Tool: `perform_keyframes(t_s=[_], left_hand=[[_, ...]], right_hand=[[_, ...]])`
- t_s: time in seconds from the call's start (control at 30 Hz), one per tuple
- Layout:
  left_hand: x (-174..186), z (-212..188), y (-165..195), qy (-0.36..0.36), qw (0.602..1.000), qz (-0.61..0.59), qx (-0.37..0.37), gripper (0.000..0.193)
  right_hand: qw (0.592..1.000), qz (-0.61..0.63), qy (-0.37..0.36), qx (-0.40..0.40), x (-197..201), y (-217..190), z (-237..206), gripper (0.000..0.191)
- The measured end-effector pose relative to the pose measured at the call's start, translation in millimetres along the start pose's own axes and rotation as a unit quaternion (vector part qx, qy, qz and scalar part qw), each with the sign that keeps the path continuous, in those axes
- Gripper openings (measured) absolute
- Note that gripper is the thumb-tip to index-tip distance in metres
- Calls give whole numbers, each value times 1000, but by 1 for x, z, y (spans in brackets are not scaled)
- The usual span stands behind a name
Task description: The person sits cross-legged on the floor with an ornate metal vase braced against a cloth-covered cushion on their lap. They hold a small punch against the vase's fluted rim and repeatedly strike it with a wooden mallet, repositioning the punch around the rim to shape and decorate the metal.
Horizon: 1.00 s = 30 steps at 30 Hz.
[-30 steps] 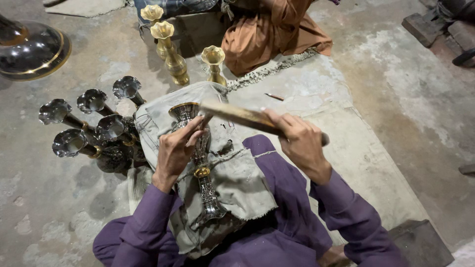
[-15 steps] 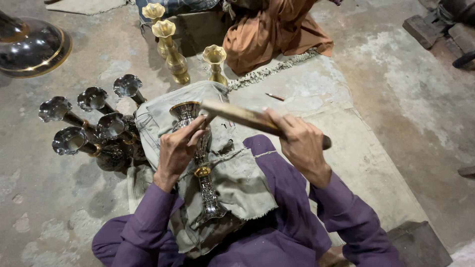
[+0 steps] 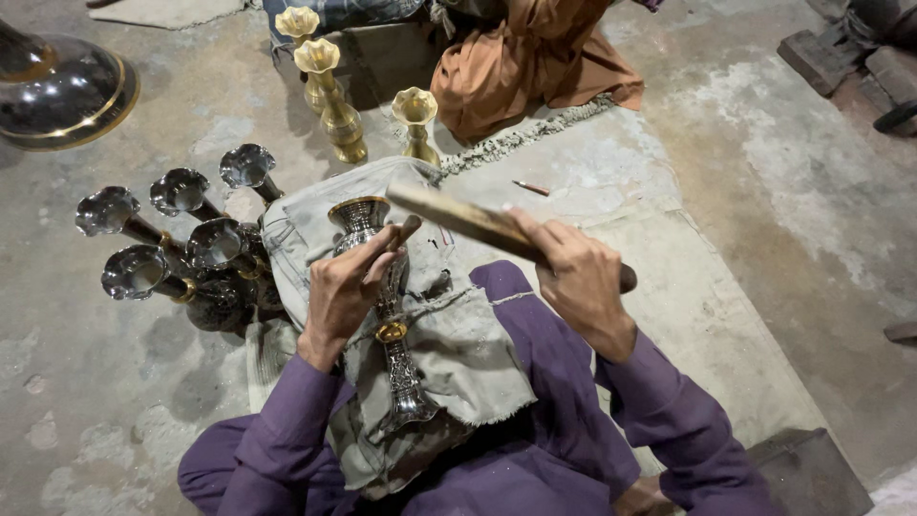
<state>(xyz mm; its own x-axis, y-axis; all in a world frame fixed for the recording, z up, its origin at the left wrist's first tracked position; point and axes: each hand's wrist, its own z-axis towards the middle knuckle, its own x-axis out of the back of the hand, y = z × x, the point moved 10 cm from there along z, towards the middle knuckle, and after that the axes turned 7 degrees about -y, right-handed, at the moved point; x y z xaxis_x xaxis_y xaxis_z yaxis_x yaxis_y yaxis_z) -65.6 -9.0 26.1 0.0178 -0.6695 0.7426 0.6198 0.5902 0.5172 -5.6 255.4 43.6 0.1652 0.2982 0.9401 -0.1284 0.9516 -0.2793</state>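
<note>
A silver engraved metal vase (image 3: 394, 330) lies on a grey cloth (image 3: 458, 349) across my lap, its mouth pointing away from me. My left hand (image 3: 346, 287) rests on the vase's neck and pinches a thin chisel-like tool (image 3: 399, 235) against it. My right hand (image 3: 573, 277) grips a flat wooden mallet (image 3: 458, 218), whose head hovers just above the tool and the vase's rim. Both my sleeves are purple.
Several dark silver vases (image 3: 181, 248) lie clustered on the floor at my left. Three brass vases (image 3: 334, 105) stand ahead, beside a person in orange clothing (image 3: 535, 67). A large dark metal vessel (image 3: 57, 91) sits far left. A small pencil-like stick (image 3: 530, 188) lies on the mat.
The mallet in my right hand has shifted slightly over the tool. My left hand and the vase stay where they were.
</note>
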Motion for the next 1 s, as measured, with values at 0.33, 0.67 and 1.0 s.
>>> perform_keyframes(t_s=[0.33,0.67,1.0], left_hand=[[12,-1,18,25,999,1,-33,36],[12,-1,18,20,999,-3,-32,35],[35,-11,-28,91,967,-239,13,48]], right_hand=[[990,115,77,30,34,-21,1,64],[954,267,97,97,35,-30,-1,77],[845,531,-43,42,-35,-15,-18,61]])
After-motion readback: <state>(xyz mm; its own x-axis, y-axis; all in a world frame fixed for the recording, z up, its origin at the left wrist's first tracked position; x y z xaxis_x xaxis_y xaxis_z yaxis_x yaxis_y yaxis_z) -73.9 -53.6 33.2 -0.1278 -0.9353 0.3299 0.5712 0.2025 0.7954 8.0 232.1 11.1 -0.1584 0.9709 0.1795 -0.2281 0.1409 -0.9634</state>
